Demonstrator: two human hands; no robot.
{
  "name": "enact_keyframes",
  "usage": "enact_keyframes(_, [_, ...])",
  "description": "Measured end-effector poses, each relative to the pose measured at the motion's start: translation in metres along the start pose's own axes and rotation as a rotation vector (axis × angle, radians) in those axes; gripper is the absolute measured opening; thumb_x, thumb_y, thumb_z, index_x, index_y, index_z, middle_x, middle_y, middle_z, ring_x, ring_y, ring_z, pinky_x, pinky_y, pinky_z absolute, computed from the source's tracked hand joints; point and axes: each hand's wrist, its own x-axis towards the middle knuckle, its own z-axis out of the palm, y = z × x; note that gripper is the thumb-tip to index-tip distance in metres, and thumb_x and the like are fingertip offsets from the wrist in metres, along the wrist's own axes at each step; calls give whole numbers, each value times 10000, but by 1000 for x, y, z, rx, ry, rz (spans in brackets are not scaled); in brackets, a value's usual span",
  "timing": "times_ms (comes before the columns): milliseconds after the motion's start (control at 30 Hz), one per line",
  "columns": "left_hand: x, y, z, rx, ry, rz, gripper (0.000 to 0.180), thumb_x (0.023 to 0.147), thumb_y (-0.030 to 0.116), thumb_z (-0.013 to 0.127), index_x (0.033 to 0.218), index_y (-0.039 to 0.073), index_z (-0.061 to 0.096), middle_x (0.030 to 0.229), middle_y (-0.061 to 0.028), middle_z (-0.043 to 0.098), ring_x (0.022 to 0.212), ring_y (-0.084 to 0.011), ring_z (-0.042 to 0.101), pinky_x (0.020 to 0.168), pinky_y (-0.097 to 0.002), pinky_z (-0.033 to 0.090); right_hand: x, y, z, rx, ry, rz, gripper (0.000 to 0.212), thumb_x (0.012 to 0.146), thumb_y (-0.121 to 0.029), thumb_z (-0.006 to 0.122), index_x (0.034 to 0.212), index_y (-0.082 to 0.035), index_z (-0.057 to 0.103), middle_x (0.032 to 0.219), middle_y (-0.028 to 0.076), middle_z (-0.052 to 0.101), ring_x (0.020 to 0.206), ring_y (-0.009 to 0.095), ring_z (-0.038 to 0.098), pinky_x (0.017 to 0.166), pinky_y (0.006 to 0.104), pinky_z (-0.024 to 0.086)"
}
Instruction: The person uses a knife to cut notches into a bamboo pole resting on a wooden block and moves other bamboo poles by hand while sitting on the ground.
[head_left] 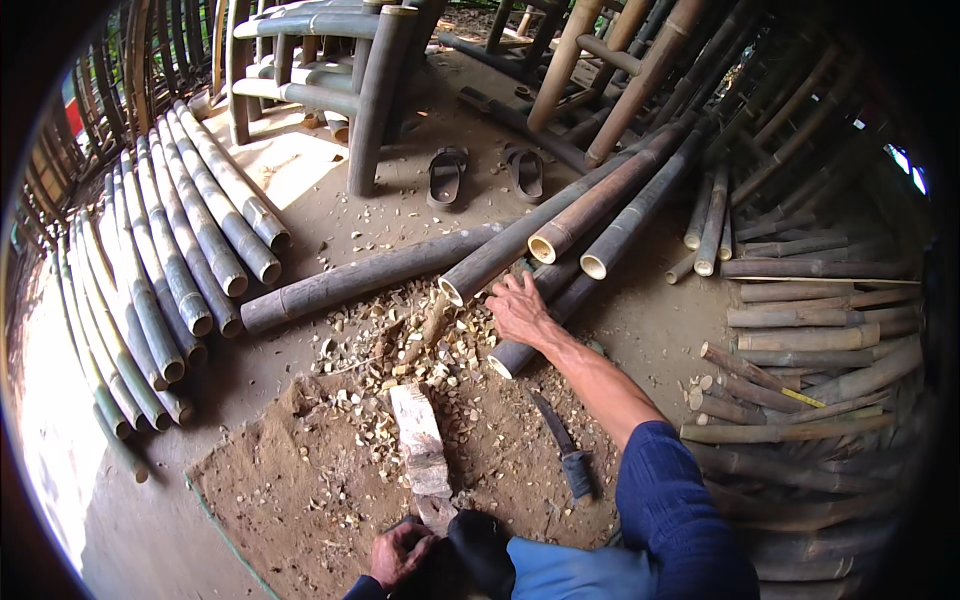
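My right hand [520, 310] reaches forward with its fingers spread, over the cut end of a dark bamboo pole [540, 335]. Just past the fingertips lies a small greenish thing I cannot make out. Low at the front, my left hand [400, 552] has its fingers curled in beside my dark-clothed leg; what they hold, if anything, is hidden. Between my legs and the chips runs a pale, rough-hewn wooden block [418, 440]. A knife with a curved blade and a dark handle [575, 470] lies on the brown sacking, right of the block.
Wood chips [440, 345] cover the sacking [270, 480]. One long bamboo pole [370, 285] lies crosswise, with others stacked on it. Bamboo lengths [180, 240] line the left; short pieces [820, 340] pile up at right. Sandals [447, 178] and a bamboo frame [370, 110] stand beyond.
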Motion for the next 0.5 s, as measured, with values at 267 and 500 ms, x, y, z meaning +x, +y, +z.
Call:
enact_keyframes(267, [3, -2, 2, -34, 9, 22, 209, 958, 279, 817, 1044, 89, 810, 945, -62, 825, 850, -163, 794, 823, -323, 624, -59, 30, -150, 31, 342, 111, 772, 616, -186, 860, 1335, -102, 592, 1331, 146, 550, 1305, 362, 527, 1112, 526, 404])
enact_keyframes(500, [6, 7, -2, -100, -70, -35, 245, 971, 194, 796, 1066, -28, 758, 1007, -127, 798, 957, -176, 756, 887, -334, 602, -94, 49, -214, -34, 671, 304, 912, 629, -268, 964, 1437, -111, 572, 1408, 129, 545, 1306, 358, 551, 1122, 512, 442])
